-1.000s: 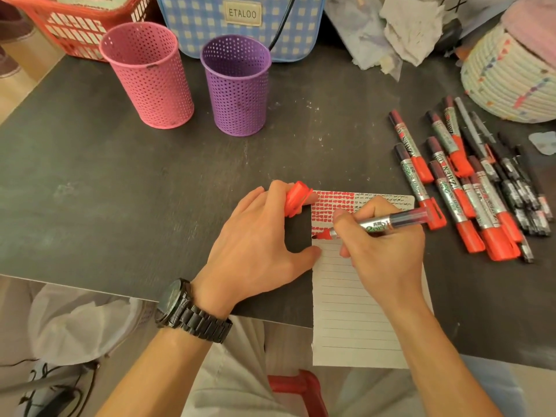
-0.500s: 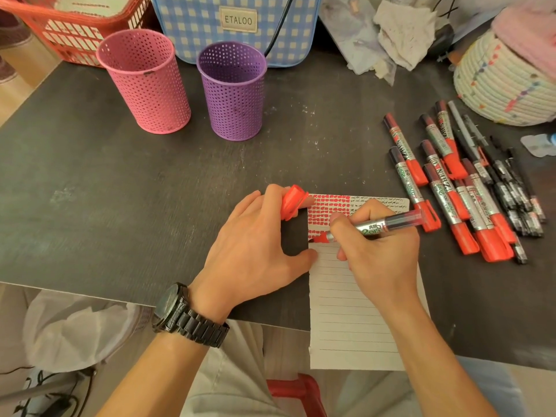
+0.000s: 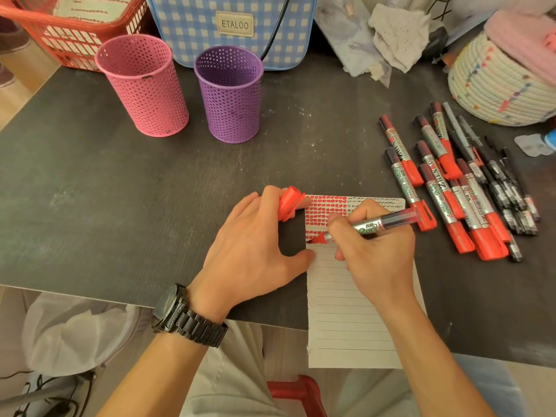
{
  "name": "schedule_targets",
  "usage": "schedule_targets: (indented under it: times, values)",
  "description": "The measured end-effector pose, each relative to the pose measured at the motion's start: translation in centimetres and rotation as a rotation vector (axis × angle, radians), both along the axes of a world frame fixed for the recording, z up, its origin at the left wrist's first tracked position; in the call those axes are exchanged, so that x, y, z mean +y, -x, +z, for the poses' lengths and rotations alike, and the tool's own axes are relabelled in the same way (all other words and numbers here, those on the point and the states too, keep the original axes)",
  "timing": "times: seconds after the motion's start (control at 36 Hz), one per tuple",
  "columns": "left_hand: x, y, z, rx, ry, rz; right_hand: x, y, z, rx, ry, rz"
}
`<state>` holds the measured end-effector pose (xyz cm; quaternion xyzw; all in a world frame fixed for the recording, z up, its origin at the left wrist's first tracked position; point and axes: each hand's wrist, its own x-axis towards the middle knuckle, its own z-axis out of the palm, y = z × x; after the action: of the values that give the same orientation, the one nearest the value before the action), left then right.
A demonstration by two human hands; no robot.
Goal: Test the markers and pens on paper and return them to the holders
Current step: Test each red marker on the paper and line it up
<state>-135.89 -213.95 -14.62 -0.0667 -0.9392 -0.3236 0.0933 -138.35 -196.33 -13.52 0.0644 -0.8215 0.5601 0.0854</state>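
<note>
A silver-barrelled red marker (image 3: 370, 226) gripped by the right hand (image 3: 379, 261) is tested on lined white paper (image 3: 346, 314); the red plastic cap (image 3: 289, 203) pinched by the left hand (image 3: 255, 246) is probably needed next.

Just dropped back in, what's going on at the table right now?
The right hand grips a silver-barrelled red marker, tip on the lined white paper sheet below rows of red test marks. The left hand holds its red plastic cap, thumb at the sheet's edge. More markers and pens lie piled to the right; the pink mesh holder and purple mesh holder show nothing inside.
</note>
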Motion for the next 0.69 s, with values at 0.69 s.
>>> schedule_targets:
  times: [0.69]
  values:
    - [-0.4,-0.3,0.1,-0.159,-0.067,0.012,4.4,-2.6,3.6,-0.342,0.814,0.081]
